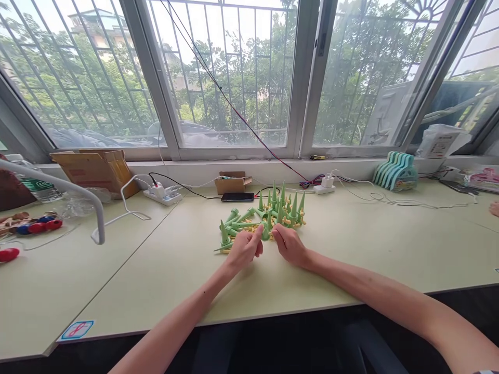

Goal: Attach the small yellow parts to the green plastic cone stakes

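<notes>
My left hand is closed with the thumb on top, its fingertips against a green pointed cone-shaped piece with a wide round base. Close by on the other side, my right hand is closed in a pinch; a bit of yellow shows at its fingertips, too small to name. Just behind both hands lies a pile of similar green cones, mixed with small yellow pieces. At the pile's right, several cones stand point up with yellow pieces around their bases. The left hand's curled fingers are partly hidden.
Behind the pile are a black phone and a small open cardboard box. Power strips with loose cables lie along the window side. Teal hangers stand at the right. A white curved tube reaches in at left.
</notes>
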Motion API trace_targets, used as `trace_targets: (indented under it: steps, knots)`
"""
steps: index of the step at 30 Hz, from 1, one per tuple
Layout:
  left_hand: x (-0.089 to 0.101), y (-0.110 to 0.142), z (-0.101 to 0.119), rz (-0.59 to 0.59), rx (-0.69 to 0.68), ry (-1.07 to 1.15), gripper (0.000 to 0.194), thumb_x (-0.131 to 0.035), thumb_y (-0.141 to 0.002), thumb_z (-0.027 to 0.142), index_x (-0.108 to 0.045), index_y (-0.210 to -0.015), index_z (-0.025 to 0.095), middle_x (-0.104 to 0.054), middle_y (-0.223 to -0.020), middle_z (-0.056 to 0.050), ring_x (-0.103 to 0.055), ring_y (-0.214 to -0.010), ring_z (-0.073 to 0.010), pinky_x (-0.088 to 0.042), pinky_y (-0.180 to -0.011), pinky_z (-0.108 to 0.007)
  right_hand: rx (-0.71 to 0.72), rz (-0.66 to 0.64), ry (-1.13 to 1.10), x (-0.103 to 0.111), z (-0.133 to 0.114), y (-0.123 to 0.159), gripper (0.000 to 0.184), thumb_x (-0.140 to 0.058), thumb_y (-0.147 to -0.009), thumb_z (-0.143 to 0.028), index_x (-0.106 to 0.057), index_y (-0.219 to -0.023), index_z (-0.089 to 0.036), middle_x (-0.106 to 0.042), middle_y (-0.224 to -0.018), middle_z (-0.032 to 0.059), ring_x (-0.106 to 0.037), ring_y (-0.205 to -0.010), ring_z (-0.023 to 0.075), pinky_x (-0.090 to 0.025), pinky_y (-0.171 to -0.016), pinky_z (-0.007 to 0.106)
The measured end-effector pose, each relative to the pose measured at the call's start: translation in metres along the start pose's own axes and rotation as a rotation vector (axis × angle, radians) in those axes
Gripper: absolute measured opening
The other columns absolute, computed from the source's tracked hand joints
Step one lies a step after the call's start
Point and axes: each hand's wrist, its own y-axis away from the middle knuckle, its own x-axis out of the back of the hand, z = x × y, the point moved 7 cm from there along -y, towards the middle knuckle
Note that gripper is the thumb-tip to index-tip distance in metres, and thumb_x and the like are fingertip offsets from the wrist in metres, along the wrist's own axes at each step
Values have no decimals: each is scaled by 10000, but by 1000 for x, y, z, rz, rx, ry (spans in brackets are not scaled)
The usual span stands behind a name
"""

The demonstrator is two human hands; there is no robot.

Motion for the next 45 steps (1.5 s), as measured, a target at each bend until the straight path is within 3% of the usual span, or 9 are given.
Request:
trace_targets:
  steps: [5,8,23,29,33,36,39,45]
  knots:
    - [-4,2,-4,-92,16,78,680,-378,-909,637,-593,-509,130,-466,-383,6,-385,-324,-65,-295,-418,-215,5,-7,-12,0,0,2,281,-300,-1019,-270,-310,-744,-215,-368,-610,-53,-312,-510,90,-291,-525,223]
    - [-4,3,-5,-98,19,73,671,-379,-913,634,-613,-538,129,-415,-344,21,-375,-323,-66,-309,-436,-210,-6,-21,-14,-1,1,3,283,-291,-1020,-272,-296,-743,-218,-352,-602,-57,-303,-503,89,-284,-520,224]
    - [-6,3,-5,-126,-51,102,540,-443,-911,579,-614,-644,142,-479,-411,29,-407,-368,-80,-340,-456,-212,-55,-34,-14,1,2,1,310,-264,-1022,-313,-268,-724,-225,-318,-564,-67,-274,-470,91,-246,-492,232]
    - [-2,5,-1,-83,-97,84,427,-547,-873,525,-500,-649,164,-425,-444,55,-422,-398,-82,-328,-439,-201,-62,-30,3,2,1,0,319,-248,-1021,-332,-260,-721,-227,-305,-557,-68,-276,-471,95,-255,-495,238]
    - [3,4,3,1,-185,43,433,-622,-833,478,-439,-597,164,-423,-572,39,-453,-447,-73,-358,-451,-206,-59,-23,-6,3,-1,0,318,-251,-1023,-327,-260,-721,-227,-307,-551,-69,-266,-466,94,-251,-489,241]
    - [6,5,8,59,-259,-19,375,-645,-821,466,-555,-643,149,-536,-731,-12,-448,-497,-69,-388,-473,-218,-61,-23,-7,3,-1,0,328,-247,-1026,-337,-261,-716,-229,-319,-550,-65,-266,-465,96,-251,-482,244]
    - [9,6,13,107,-319,-66,305,-655,-818,472,-688,-843,170,-628,-881,-54,-424,-535,-79,-410,-499,-231,-64,-20,-2,3,-1,1,347,-234,-1028,-363,-270,-710,-229,-329,-558,-59,-271,-470,99,-257,-480,247]
    - [11,10,22,166,-423,-119,271,-657,-832,435,-699,-947,193,-646,-966,-60,-434,-558,-78,-441,-562,-241,-76,-9,-19,3,2,2,363,-227,-1031,-368,-291,-704,-224,-336,-563,-53,-296,-475,100,-271,-488,244]
